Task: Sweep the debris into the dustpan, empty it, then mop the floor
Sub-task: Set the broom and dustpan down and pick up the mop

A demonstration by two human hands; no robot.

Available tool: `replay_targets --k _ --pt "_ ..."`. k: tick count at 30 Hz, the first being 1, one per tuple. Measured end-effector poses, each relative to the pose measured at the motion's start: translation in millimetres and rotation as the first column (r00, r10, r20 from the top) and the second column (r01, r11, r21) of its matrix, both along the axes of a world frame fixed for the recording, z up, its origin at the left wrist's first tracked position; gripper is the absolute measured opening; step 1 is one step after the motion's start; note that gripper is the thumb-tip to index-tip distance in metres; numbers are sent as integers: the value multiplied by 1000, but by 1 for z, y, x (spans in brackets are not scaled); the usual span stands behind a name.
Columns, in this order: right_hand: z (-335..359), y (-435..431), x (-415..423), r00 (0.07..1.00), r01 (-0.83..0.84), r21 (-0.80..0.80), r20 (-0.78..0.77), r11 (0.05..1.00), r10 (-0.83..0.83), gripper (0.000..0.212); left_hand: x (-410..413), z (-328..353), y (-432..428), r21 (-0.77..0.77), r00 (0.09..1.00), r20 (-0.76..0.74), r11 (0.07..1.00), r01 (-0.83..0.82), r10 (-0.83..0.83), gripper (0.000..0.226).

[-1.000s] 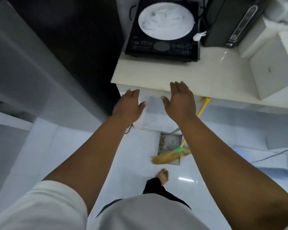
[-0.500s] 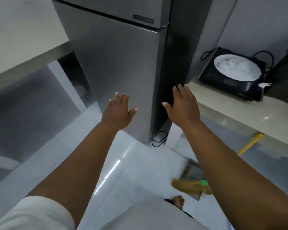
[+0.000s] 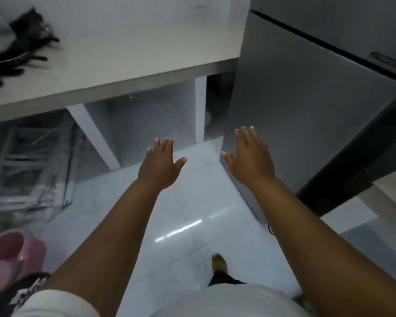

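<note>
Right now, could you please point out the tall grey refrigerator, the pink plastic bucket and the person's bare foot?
Tall grey refrigerator (image 3: 306, 124), head view, door front.
Pink plastic bucket (image 3: 21, 255), head view, rim.
Bare foot (image 3: 219, 263), head view, top.

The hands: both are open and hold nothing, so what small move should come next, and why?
Probably turn to find the broom and dustpan. The left hand and right hand hover open and empty over the white tiled floor, beside the grey refrigerator, and no sweeping tool is in view here.
</note>
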State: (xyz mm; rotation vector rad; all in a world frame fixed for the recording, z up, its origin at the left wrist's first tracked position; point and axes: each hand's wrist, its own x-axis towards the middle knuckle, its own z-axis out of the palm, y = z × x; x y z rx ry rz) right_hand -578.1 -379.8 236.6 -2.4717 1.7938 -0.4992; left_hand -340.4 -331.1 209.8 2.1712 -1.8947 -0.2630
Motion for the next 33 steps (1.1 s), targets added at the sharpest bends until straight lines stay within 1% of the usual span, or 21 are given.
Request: replay_targets --k 4,7,13,17,22,25,29,33 --pt "-2 -23 74 987 -161 6 14 987 161 71 63 -6 13 3 984 -22 984 -178 178 74" --pt "-5 -43 131 956 -291 14 27 957 291 70 107 -7 20 1 952 -38 953 -303 303 74" --pt "-5 -76 240 840 -543 38 30 839 542 71 186 1 30 -4 852 -11 852 -524 524 75" --pt "-2 -86 309 715 -699 43 19 714 699 72 223 2 50 -24 744 -19 744 -668 668 73" --pt "-7 -74 386 527 -848 63 10 526 850 72 252 -15 97 11 560 -42 561 -828 828 73" --pt "-11 -53 428 419 -904 92 2 417 908 72 268 -23 131 26 468 -25 469 -883 883 67" --pt "-16 -18 486 286 -952 112 9 283 958 71 293 -33 173 48 337 -33 338 -940 941 70" --pt "-21 21 549 190 -975 112 -7 190 982 71 333 -40 215 45 244 -62 246 -968 968 72"
